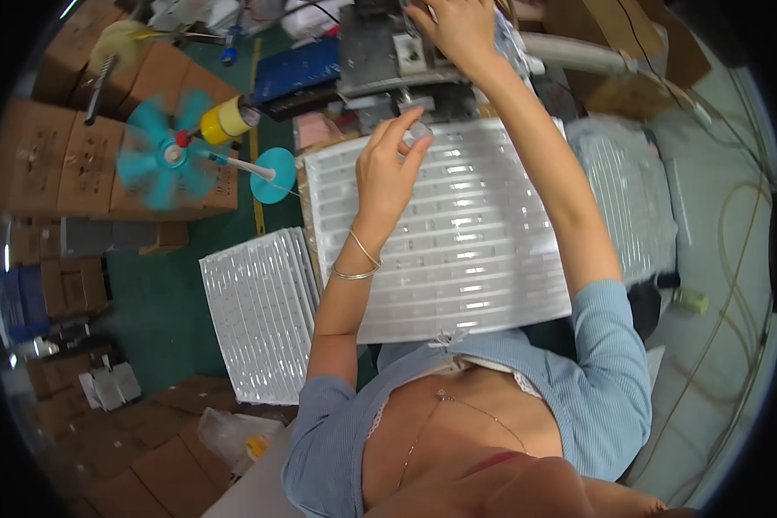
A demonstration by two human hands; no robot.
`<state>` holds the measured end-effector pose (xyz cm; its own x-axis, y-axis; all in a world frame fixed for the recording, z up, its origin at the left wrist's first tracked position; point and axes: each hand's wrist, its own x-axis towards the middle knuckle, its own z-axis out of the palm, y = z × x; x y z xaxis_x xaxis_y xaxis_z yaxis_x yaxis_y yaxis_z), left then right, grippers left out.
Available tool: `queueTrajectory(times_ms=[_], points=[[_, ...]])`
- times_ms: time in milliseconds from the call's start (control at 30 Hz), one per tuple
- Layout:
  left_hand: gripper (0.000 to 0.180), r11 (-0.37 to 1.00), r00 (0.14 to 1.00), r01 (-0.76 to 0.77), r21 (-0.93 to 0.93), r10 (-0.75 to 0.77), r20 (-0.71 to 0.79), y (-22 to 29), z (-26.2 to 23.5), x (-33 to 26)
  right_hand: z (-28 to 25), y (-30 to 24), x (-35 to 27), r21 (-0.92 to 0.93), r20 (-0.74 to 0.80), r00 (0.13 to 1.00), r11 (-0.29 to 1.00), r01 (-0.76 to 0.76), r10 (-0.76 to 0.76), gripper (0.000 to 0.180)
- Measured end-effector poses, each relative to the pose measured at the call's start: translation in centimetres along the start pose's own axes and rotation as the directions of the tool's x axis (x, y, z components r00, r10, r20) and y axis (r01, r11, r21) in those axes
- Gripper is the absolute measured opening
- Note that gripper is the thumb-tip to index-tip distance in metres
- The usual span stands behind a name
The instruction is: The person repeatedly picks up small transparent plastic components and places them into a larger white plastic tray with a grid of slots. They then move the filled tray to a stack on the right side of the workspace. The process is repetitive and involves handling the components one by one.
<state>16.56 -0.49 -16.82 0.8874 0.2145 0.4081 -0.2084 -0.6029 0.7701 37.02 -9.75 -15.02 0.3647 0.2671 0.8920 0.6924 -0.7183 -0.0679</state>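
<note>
My left hand (388,168) is raised over the left part of a white ribbed plastic tray (466,237). Thumb and fingertips are closed on a small clear piece (419,131), too small to name. Rows of little transparent parts seem to lie in the tray's grooves, which spread out in front of my body. Farther off, my right hand (459,33) reaches to a grey metal bench machine (375,65) at the top edge. Its fingers bend together there, partly cut off by the picture, and what they grip cannot be made out.
Left of the tray, a small turquoise fan (173,151) spins beside a yellow tape roll (224,121). A stack of similar trays (259,315) stands lower left. Bagged trays (622,198) lie at right. Cardboard boxes (86,164) line the left; a blue flat box (298,73) sits beside the machine.
</note>
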Motion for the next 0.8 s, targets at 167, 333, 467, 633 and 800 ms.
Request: queueTrajectory(times_ms=[167, 333, 467, 633, 800], points=[[0.028, 0.997, 0.95, -0.041, -0.065, 0.059, 0.307, 2.3, 5.8, -5.2, -3.7, 0.3, -1.0, 0.191, 0.045, 0.989, 0.97, -0.147, 0.141, 0.029], [0.019, 0.902, 0.77, -0.429, -0.046, 0.391, 0.503, 4.9, 12.4, -9.7, -12.9, 4.0, -6.6, 0.299, 0.197, 0.909, 0.86, -0.413, 0.367, 0.034], [0.012, 0.799, 0.648, -0.597, 0.073, 0.426, 0.631, 5.3, 15.5, -11.7, -20.5, 6.4, -13.2, 0.217, 0.332, 0.791, 0.774, -0.595, 0.514, 0.039], [0.027, 0.784, 0.666, -0.596, 0.172, 0.363, 0.652, 5.7, 14.8, -12.1, -26.6, 7.8, -19.4, 0.106, 0.383, 0.624, 0.639, -0.762, 0.681, 0.034], [0.04, 0.783, 0.655, -0.62, 0.05, 0.482, 0.582, 7.0, 16.6, -12.0, -28.2, 6.9, -20.8, 0.149, 0.356, 0.584, 0.572, -0.807, 0.73, 0.029]])
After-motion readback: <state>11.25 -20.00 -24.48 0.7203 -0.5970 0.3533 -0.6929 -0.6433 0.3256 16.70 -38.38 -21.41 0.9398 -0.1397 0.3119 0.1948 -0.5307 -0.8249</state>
